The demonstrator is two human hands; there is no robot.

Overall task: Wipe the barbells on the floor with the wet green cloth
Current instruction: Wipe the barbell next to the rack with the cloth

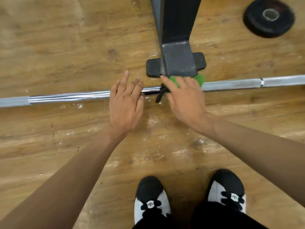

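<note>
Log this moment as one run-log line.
step: wipe barbell | left hand: open over barbell | right hand: fingers spread on green cloth at barbell

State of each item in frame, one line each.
barbell: lying on the floor
right hand: fingers straight, on the green cloth
green cloth: on the barbell, under the right hand
left hand: fingers straight over the barbell, holding nothing
weight plate: flat on the floor, apart from the barbell

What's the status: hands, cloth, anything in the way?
Left hand open over barbell. Right hand pressing green cloth onto barbell. Black stand foot close behind cloth; dark strap on barbell between hands.
</note>
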